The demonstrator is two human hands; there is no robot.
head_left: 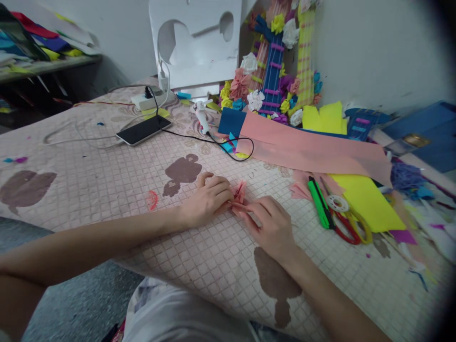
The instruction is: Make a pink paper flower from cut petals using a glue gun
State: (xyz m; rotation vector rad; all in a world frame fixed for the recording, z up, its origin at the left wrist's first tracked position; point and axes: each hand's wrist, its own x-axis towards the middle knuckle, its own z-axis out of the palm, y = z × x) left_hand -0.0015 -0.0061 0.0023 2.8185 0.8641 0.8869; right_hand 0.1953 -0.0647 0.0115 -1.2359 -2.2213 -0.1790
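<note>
Just above the tabletop, in the middle of the head view, both my hands meet at a pink paper flower point(240, 191). My left hand point(210, 199) has its fingers closed on the flower's left side, near its base. Thumb and fingers of my right hand point(269, 221) pinch a thin pink strip at the base from the right. The flower's folded petals point up and away from me. My fingers hide part of its lower end. Flat pink paper pieces point(301, 186) lie on the table to the right of the hands.
Right of my hands lie a green cutter point(320, 202), scissors point(347, 229), a white tape roll point(337, 203) and yellow paper point(370, 204). Behind are a long pink sheet point(317, 147), a glue gun point(201, 118), a phone point(144, 129) with cables, and paper guitars point(272, 71) with flowers.
</note>
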